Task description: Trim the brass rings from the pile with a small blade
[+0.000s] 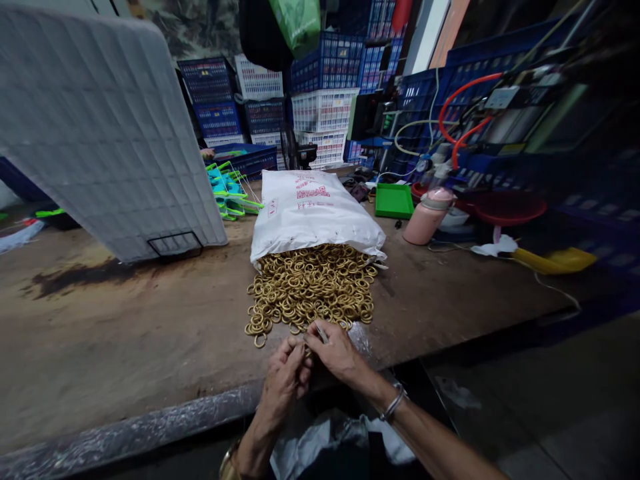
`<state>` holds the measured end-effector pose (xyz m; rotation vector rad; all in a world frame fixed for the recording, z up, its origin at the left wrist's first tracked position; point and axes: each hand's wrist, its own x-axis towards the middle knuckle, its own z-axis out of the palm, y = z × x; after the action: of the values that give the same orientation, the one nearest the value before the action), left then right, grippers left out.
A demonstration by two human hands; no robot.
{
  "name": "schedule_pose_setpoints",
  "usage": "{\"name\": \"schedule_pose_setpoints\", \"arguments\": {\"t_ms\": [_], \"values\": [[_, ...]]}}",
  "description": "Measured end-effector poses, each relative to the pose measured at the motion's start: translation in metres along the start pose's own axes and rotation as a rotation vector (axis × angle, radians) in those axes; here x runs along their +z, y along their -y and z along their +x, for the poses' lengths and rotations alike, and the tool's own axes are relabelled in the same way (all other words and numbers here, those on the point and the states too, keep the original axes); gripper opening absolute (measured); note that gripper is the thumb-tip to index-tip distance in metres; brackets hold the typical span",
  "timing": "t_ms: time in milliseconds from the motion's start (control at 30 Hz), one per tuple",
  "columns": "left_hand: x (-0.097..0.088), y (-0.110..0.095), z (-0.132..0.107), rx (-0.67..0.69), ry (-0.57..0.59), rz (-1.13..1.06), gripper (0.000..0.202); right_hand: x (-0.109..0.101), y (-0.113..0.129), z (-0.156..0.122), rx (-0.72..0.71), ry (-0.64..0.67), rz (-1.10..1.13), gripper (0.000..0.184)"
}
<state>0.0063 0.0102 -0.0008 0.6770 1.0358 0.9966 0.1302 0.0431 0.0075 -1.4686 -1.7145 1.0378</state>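
Brass rings (pixel 310 287) by the hundred, spilling from the mouth of a white sack (pixel 313 207) toward the near edge of the counter (pixel 125 333), and both hands are working right at the front lip of that heap. The right hand (pixel 339 352) has its grip pinched shut on a thin silvery piece (pixel 321 333). The left hand (pixel 286 375) is curled closed against it, fingertips meeting, and what sits inside I cannot tell.

Here's the risk as I see it: the hands sit just over the near edge, so anything small that slips from those fingers could drop off the counter into the lap below. The heap is loose too. A nudge from a knuckle could send rings rolling forward, and the crinkled plastic film (pixel 150 427) along that edge looks slippery.

Around them: a big grey panel (pixel 100 120) leans over the far left corner. A green tray (pixel 394 200), a pink bottle (pixel 425 217), a red bowl (pixel 505 208) and a yellow scoop (pixel 555 261) crowd the right side, well apart from the hands. Crates (pixel 325 110) stack up behind. Only the rings themselves press close.
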Motion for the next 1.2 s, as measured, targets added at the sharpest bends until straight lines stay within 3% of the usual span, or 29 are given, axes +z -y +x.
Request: {"name": "schedule_pose_setpoints", "arguments": {"t_ms": [167,300,467,600,767,967,1200], "values": [[0.000,0.004,0.001,0.029,0.007,0.001,0.034,-0.001,0.001,0.000,-0.060,0.024,0.010,0.020],[0.000,0.007,0.002,0.044,-0.012,-0.018,0.036,-0.002,-0.003,0.000,-0.030,0.016,0.042,0.024],[0.000,0.004,0.002,0.082,-0.043,-0.027,0.036,-0.002,-0.010,-0.008,-0.108,0.015,-0.218,0.014],[-0.001,0.003,0.002,0.119,-0.028,-0.002,0.034,-0.001,-0.008,-0.016,-0.181,0.093,-0.437,0.025],[0.001,0.004,0.003,0.153,-0.045,0.018,0.037,-0.001,-0.001,-0.018,-0.158,0.126,-0.603,0.027],[-0.004,0.004,-0.004,0.073,-0.046,0.040,0.036,0.005,-0.008,-0.014,-0.115,0.128,-0.709,0.025],[-0.012,-0.003,-0.033,-0.004,0.046,-0.178,0.027,0.008,-0.005,0.008,-0.106,0.019,-0.734,0.024]]}}
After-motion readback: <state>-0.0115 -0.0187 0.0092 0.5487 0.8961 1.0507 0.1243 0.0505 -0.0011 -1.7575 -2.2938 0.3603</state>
